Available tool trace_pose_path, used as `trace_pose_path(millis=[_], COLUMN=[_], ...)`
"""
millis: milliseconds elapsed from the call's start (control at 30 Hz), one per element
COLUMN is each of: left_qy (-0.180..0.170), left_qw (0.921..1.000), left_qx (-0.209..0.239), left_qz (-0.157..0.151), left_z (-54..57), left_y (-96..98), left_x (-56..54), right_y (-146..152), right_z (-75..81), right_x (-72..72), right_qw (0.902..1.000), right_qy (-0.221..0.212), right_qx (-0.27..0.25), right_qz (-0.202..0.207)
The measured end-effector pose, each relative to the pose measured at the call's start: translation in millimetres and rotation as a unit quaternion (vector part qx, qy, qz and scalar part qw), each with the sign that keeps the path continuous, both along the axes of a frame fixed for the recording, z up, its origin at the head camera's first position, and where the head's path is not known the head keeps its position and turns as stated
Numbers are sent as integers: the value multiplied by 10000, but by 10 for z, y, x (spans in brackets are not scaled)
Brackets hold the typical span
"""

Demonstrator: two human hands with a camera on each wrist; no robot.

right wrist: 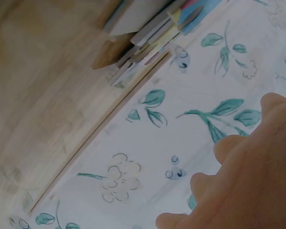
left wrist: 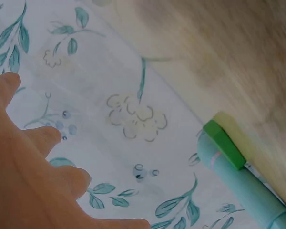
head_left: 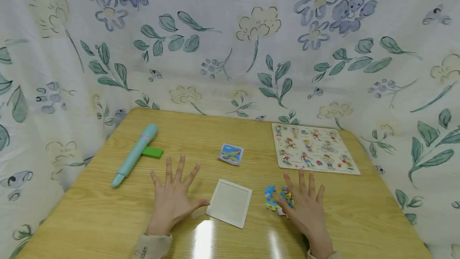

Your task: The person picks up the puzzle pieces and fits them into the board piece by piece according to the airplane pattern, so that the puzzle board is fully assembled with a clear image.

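My left hand (head_left: 171, 204) has its fingers spread wide, and its thumb tip is at the left edge of a square cream puzzle frame (head_left: 230, 203); whether they touch I cannot tell. With fingers likewise spread, my right hand (head_left: 309, 213) is beside a small heap of colourful puzzle pieces (head_left: 271, 203) and covers part of it in the head view. Neither hand holds anything. Beyond the frame lies a small picture card (head_left: 231, 154) with a yellow aeroplane on blue. In the left wrist view the left hand (left wrist: 38, 176) shows extended fingers; the right wrist view shows the right hand (right wrist: 248, 181).
A teal pen-shaped tube (head_left: 134, 156) lies at the left, with a green block (head_left: 152, 152) against it. A board printed with children's figures (head_left: 316, 147) lies at the back right of the wooden table (head_left: 201, 135). Flowered cloth (head_left: 223, 79) hangs behind and at both sides.
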State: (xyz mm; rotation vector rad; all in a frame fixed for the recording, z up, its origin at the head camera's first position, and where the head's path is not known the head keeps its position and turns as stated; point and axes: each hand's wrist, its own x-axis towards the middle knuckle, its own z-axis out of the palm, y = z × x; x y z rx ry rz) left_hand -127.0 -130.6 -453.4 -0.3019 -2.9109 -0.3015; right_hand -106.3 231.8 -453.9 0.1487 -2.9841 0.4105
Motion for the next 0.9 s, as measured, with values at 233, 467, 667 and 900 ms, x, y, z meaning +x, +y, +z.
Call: trace_pose_path(millis=[233, 467, 667, 900], left_qy=[114, 75, -199, -907], left_qw=[9999, 10000, 9990, 9886], left_qx=[92, 47, 258, 675], left_qz=[-6, -9, -295, -992], left_z=[16, 8, 4, -45], left_y=[30, 5, 49, 215], left_x=[-16, 14, 49, 94], right_y=[45, 26, 17, 88], right_z=[-8, -42, -40, -77], right_x=[-35, 4, -18, -59], right_qw=[9999, 10000, 9998, 9986], right_qy=[132, -7, 61, -157], right_qx=[25, -41, -143, -496], right_qz=[-9, -55, -93, 30])
